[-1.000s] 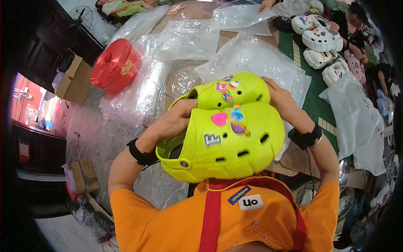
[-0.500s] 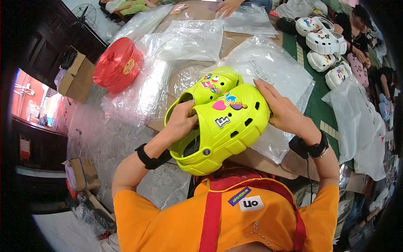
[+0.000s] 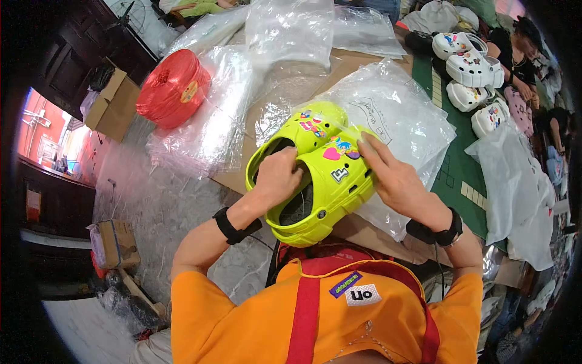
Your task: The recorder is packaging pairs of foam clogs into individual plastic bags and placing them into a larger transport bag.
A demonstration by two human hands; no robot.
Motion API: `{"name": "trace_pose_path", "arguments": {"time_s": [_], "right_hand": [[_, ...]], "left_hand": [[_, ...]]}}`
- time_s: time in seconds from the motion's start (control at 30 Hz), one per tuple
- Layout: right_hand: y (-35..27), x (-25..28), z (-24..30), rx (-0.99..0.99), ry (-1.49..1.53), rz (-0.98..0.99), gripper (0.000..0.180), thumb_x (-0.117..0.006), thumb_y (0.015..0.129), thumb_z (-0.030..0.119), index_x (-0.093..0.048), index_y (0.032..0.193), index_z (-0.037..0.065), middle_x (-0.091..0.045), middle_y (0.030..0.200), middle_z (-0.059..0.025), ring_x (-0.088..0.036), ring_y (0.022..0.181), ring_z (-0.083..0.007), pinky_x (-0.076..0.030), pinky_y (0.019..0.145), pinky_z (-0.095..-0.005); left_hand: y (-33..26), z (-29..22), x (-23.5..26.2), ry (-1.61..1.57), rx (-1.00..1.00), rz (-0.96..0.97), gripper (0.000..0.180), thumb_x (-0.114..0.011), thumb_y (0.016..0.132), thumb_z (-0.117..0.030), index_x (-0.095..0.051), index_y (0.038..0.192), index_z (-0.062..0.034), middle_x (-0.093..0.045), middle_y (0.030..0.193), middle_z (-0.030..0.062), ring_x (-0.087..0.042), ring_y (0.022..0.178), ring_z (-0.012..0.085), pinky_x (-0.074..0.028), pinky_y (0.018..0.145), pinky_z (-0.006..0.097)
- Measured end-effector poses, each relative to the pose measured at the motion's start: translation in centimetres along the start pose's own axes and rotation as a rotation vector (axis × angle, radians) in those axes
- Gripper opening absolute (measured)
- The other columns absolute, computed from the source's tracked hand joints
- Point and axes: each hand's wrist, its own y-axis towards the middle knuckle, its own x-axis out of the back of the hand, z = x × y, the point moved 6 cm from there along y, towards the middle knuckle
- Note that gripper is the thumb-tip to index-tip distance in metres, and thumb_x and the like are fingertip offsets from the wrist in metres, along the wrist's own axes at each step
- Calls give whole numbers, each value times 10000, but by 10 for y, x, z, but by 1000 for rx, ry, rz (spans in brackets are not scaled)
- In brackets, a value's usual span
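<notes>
A: Position of the lime-green clogs point(image 3: 315, 161)?
B: Held side by side at a tilt, in front of the orange shirt point(image 3: 242, 315); heels toward the shirt, toes toward a clear bag point(image 3: 418, 124). Contact between toes and bag: cannot tell.

A: Grip state, left hand point(image 3: 279, 176)?
B: Closed, fingers tucked into the foot openings; apparently pinched over the adjoining rims of both clogs.

A: Right hand point(image 3: 397, 182)?
B: Partly open, fingers laid along the outer toe of the near clog point(image 3: 333, 203). Firmness of hold: cannot tell.

A: Possible faults and causes?
B: First, separation or dropping of the pair, from a loosened pinch at the rims. Second, a lifted charm, from fingers rubbing across the toe beside the pink heart charm point(image 3: 331, 154). Third, creased or torn film, from dragging the toes over the bag.

A: Materials, textures, shapes?
B: Clogs: smooth, moulded, foam-like; rounded toes, vent holes, thick stepped sides, round strap rivet, dark interior. Charms: raised, multicoloured. Bag: thin, wrinkled, translucent, dark-printed. Beyond, to the left: a shiny red drum-shaped roll point(image 3: 173, 88), near loose clear sheets point(image 3: 206, 121). Beneath the bag: flat brown cardboard point(image 3: 345, 67).
</notes>
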Motion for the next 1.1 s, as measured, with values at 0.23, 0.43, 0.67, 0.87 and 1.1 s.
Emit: {"name": "trace_pose_path", "arguments": {"time_s": [0.23,0.43,0.67,0.87,1.1], "right_hand": [[-6,-12,-6,108,-51,94,674,-496,699,-18,-287,1337,49,-325,1378,-121,-597,875,-288,-495,587,-352],[-8,-19,9,155,-117,-149,649,-526,670,-31,-381,1295,68,-363,1349,-137,-575,884,-297,-490,680,-347],[-20,-34,-20,-151,171,-198,633,-482,668,-81,-387,1280,50,-361,1233,-200,-547,869,-363,-477,711,-396],[-36,-34,-36,-252,-9,-166,612,-497,680,-15,-387,1278,52,-418,1195,-162,-574,799,-329,-484,680,-404],[-58,-35,-31,-319,89,-274,644,-575,703,24,-348,1304,69,-312,1295,-175,-459,1061,-307,-431,838,-373]], "left_hand": [[-3,-19,-6,141,-174,56,185,-583,704,-114,-529,832,9,-560,803,176,-555,765,375,-453,653,447],[11,1,-11,93,-5,-55,182,-551,700,-99,-514,831,22,-563,830,196,-550,795,384,-439,675,457],[16,-17,-30,49,-10,-18,310,-560,797,-197,-458,1001,13,-526,898,222,-513,861,396,-416,699,449],[-15,-29,9,-39,-413,392,651,-605,802,-311,-355,1283,48,-477,1174,236,-480,1092,348,-386,904,391],[52,33,57,-355,248,205,362,-526,859,-153,-514,1191,-9,-566,1096,96,-547,864,137,-453,788,281]]}}
